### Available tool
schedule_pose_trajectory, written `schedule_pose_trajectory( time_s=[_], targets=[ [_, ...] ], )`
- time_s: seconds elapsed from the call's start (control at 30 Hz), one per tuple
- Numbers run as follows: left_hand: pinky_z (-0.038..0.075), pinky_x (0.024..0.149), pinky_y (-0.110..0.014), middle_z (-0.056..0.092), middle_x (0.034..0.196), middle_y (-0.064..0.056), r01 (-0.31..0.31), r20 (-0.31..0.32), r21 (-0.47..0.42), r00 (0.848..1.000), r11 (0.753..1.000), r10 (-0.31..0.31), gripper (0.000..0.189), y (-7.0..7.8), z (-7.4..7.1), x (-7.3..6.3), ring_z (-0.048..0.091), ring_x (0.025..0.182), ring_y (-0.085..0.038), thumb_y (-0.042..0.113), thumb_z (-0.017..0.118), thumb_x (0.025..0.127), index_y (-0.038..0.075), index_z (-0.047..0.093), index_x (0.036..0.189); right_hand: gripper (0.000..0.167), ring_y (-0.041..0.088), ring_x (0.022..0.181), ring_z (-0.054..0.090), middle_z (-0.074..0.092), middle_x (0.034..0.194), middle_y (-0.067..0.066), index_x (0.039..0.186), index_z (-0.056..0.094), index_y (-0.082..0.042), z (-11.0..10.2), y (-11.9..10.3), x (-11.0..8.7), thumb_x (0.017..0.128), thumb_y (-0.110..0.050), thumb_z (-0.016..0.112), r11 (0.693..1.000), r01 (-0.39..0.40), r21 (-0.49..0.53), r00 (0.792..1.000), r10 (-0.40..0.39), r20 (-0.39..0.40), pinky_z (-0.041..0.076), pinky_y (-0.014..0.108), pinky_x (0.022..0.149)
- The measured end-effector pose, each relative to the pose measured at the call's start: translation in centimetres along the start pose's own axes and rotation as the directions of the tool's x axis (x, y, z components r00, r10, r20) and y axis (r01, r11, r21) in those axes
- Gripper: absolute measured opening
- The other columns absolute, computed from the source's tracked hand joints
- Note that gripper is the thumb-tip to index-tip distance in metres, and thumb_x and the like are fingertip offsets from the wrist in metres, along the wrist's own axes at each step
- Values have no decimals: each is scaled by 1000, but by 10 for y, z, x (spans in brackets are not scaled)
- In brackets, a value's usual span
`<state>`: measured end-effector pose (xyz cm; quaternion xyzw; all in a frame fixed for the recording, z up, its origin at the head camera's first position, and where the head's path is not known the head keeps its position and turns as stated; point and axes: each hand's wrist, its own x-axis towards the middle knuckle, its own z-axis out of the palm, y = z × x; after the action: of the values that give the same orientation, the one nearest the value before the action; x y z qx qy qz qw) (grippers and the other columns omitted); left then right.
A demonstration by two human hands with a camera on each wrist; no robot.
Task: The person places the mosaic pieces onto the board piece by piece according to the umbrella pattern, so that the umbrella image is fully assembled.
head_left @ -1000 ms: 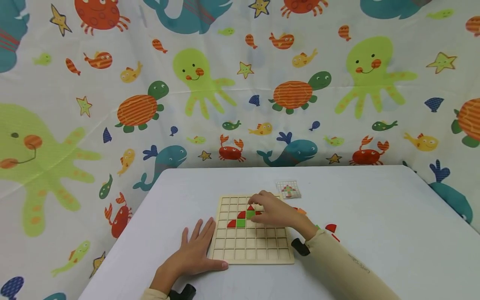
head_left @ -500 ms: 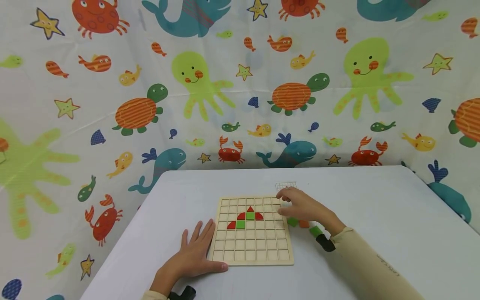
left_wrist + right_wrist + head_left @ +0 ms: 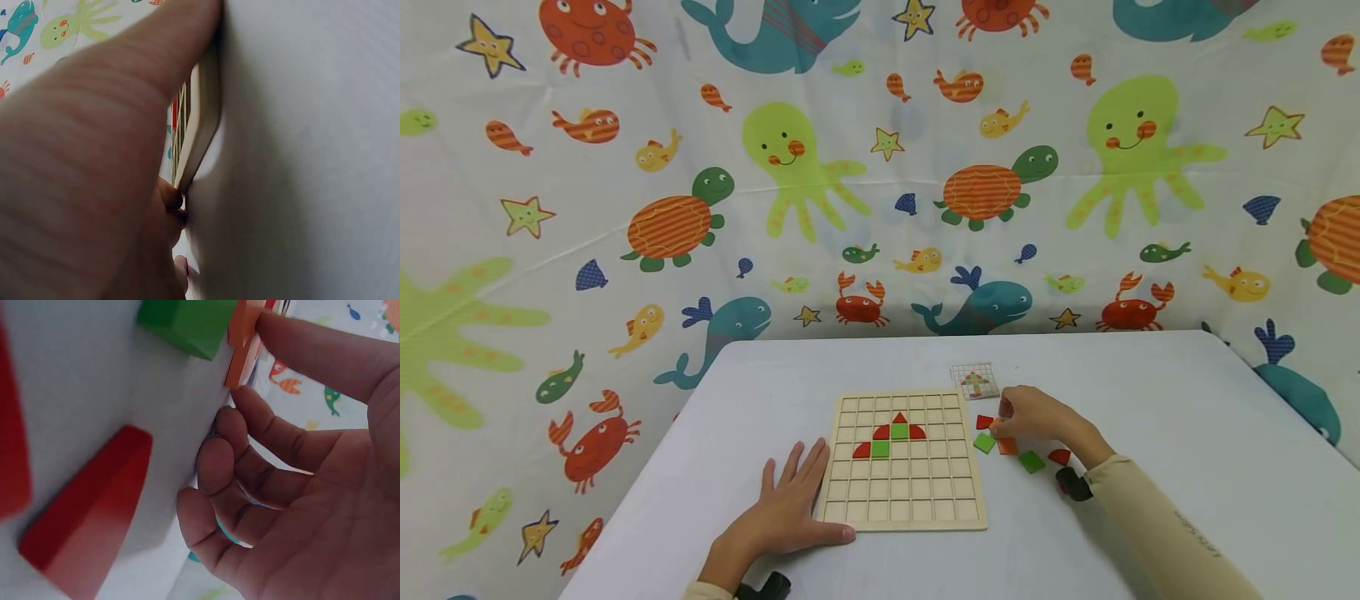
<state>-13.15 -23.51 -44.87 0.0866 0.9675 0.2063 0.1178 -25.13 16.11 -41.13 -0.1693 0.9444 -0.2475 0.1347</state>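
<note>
My left hand [image 3: 778, 508] lies flat with spread fingers against the left edge of a wooden grid board [image 3: 917, 490]; the thumb lies along its near edge. Several red and green pieces sit in the board's upper cells, among them a red triangle [image 3: 900, 418] and a green square [image 3: 880, 449]. Right of the board, my right hand [image 3: 1041, 417] is down among loose pieces. Its thumb and index finger pinch an orange block [image 3: 236, 367], partly hidden in the head view. Another orange block [image 3: 1007, 447] and a green block [image 3: 984, 442] lie close by.
A small pattern card [image 3: 976, 381] lies beyond the board's far right corner. Another green block [image 3: 1032, 462] and a red rounded piece [image 3: 1059, 457] lie near the right wrist. A sea-animal printed cloth [image 3: 850, 192] hangs behind the white table [image 3: 1180, 433].
From over the board, my right hand has moved right and down to the loose pieces, its thumb and index finger closing on an orange block. My left hand stays at the board's edge.
</note>
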Motion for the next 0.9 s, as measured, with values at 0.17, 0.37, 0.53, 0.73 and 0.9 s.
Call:
schedule_pose_trajectory(
  time_s=[0.17, 0.37, 0.53, 0.73, 0.9],
  targets=[
    [-11, 119, -74, 15, 178, -15, -3, 3, -12, 1000, 1000, 3, 138, 0, 1, 0, -1, 162, -45, 77, 83, 71, 4, 21, 171, 24, 22, 81, 56, 59, 83, 6, 95, 63, -2, 0, 1, 1, 93, -16, 83, 999, -47, -3, 999, 47, 0, 52, 36, 73],
    [-11, 120, -74, 15, 178, -14, 0, 7, -9, 1000, 1000, 0, 137, -1, 1, -1, -1, 163, -44, 77, 82, 71, 5, 22, 171, 20, 23, 81, 56, 59, 85, 6, 98, 61, -2, -4, 1, 2, 92, -7, 79, 999, -28, -21, 999, 28, -20, 51, 36, 73],
    [-10, 120, -74, 15, 178, -14, -3, 5, -5, 1000, 1000, 3, 136, -2, 2, 0, 0, 163, -44, 77, 83, 71, 5, 23, 170, 16, 22, 78, 55, 57, 83, 6, 96, 60, -2, -6, 2, 3, 92, -1, 76, 999, 48, 4, 995, -48, -86, 50, 35, 69],
    [-10, 120, -73, 16, 178, -13, -4, 2, 1, 1000, 1000, 4, 136, -2, 3, 0, 0, 163, -44, 78, 82, 71, 5, 24, 170, 12, 21, 77, 54, 56, 82, 5, 93, 61, -3, -3, 1, 11, 92, 2, 71, 993, 116, 36, 983, -109, -148, 49, 35, 68],
    [-9, 120, -74, 15, 178, -14, -12, 0, -1, 1000, 1000, 12, 135, 0, -1, -2, 1, 163, -45, 75, 84, 73, 5, 23, 170, 10, 20, 75, 53, 57, 81, 4, 94, 62, -2, 1, -4, 17, 92, 4, 69, 985, 166, 53, 969, -153, -194, 47, 34, 67]
  ],
)
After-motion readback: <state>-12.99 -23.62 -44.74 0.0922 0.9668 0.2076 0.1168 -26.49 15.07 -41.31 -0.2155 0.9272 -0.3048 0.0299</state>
